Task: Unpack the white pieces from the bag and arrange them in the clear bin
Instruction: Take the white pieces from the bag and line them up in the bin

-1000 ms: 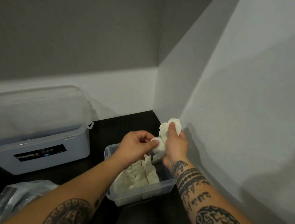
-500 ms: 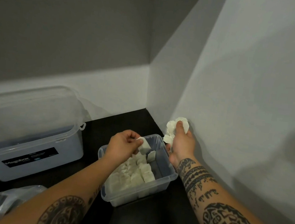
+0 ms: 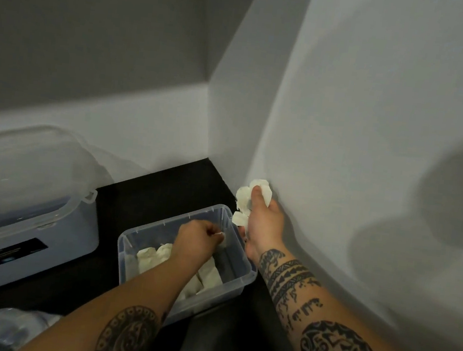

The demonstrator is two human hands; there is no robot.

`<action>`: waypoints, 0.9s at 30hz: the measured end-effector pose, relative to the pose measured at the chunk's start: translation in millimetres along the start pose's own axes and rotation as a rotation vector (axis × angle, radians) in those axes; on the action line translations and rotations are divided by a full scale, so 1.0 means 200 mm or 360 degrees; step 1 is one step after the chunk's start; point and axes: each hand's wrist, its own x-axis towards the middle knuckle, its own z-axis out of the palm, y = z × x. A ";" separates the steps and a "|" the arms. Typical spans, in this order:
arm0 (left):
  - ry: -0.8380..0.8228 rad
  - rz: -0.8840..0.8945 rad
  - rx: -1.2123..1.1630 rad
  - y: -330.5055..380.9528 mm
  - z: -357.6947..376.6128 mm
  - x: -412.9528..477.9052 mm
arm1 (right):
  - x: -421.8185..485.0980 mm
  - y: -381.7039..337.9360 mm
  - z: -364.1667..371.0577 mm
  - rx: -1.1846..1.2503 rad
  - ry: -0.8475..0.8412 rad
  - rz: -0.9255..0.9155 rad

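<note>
Head view, change: the left hand [image 3: 198, 236] has gone down into the far right part of the bin [image 3: 237, 280], taking a piece [image 3: 221, 235] that it had been holding above the rim half a second ago.
Meaning: one more piece is about to be set down; judging by this, the placing step is nearly done and the next piece will come from the right hand's stock.
Left hand: fingers curled, pinching the piece at the fingertips, low inside the bin near its far right wall.
Right hand [image 3: 262, 222]: clenched round a bunch of pieces [image 3: 246, 197], held just right of the bin's far corner, close to the wall [image 3: 373, 133].
Pieces in bin [image 3: 154, 256]: laid in rows along the near and middle floor; the far end looks unfilled.
Against a second ago: the hands were then together above the bin, the left taking a piece from the right; now they are apart.
Bag [image 3: 2, 328]: near left, partly in frame.
Big box [image 3: 31, 227]: left, lidded.
</note>
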 end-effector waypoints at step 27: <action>0.0148 0.0352 0.0742 -0.03 -0.07 -0.09 | -0.04 -0.02 0.08 -0.0054 -0.0127 -0.0021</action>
